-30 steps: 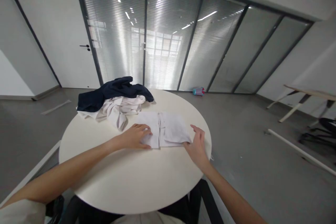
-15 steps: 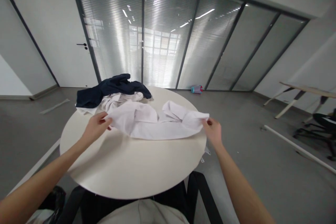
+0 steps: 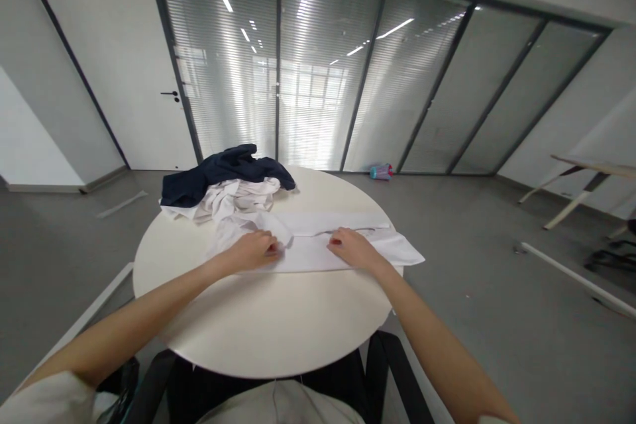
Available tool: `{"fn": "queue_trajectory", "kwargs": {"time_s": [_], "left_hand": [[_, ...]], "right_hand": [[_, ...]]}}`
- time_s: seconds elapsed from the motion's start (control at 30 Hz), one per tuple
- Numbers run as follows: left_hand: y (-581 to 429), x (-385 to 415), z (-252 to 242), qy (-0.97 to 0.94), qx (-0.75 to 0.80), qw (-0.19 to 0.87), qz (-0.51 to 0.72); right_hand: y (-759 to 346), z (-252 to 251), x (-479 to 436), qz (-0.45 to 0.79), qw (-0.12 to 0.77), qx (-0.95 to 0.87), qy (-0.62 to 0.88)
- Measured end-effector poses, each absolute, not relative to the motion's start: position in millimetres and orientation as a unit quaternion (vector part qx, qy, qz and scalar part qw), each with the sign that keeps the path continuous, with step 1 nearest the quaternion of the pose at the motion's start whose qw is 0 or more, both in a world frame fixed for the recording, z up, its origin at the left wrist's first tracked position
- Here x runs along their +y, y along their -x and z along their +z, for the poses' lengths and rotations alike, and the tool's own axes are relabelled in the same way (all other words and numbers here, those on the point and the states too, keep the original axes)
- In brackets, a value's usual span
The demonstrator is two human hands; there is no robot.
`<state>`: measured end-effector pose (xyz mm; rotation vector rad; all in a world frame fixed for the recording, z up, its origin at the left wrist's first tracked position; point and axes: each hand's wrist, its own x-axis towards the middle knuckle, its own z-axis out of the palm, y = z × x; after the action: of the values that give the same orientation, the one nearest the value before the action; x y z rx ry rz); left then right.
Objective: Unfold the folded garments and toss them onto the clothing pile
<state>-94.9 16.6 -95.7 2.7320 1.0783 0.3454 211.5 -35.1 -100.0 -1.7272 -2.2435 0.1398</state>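
A white garment point(image 3: 313, 258) lies across the round table in a long folded band, its right end hanging over the table edge. The left part is bunched and creased. My left hand point(image 3: 256, 248) rests on this bunched part with its fingers curled in and closed on the fabric. A short way to the right, my right hand point(image 3: 352, 246) pinches the cloth near its middle, fingertips pointing left. Folds and the hands themselves hide what exactly lies between the fingers.
Behind the garment at the left, a dark navy garment point(image 3: 218, 173) lies on crumpled white clothes point(image 3: 238, 199). The round table point(image 3: 278, 331) has chair armrests point(image 3: 397, 371) at its near side. A striped container point(image 3: 381, 172) is on the floor by the glass wall.
Both hands have moved inward from the garment's two ends towards its middle. The garment, held up at its ends before, now lies flatter on the table.
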Motion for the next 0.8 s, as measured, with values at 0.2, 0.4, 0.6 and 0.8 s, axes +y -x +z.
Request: {"fn": "queue_trajectory", "kwargs": {"time_s": [0.2,0.4,0.6,0.8], "left_hand": [[78.9,51.9,-111.3,-0.916,0.371,0.024,0.149],[85.7,65.0,-120.3,-0.916,0.347,0.028,0.2],[87.6,43.2,-121.6,-0.906,0.381,0.027,0.184],[75.9,35.4,-101.9,-0.913,0.399,0.04,0.073]], "right_hand": [[-209.4,-107.6,-12.0,0.04,0.1,-0.763,0.637],[-210.2,-123.0,7.0,0.007,0.112,-0.75,0.652],[-223.6,-141.8,40.0,0.099,0.186,-0.786,0.581],[-231.6,-139.7,84.2,0.143,0.229,-0.774,0.573]]}}
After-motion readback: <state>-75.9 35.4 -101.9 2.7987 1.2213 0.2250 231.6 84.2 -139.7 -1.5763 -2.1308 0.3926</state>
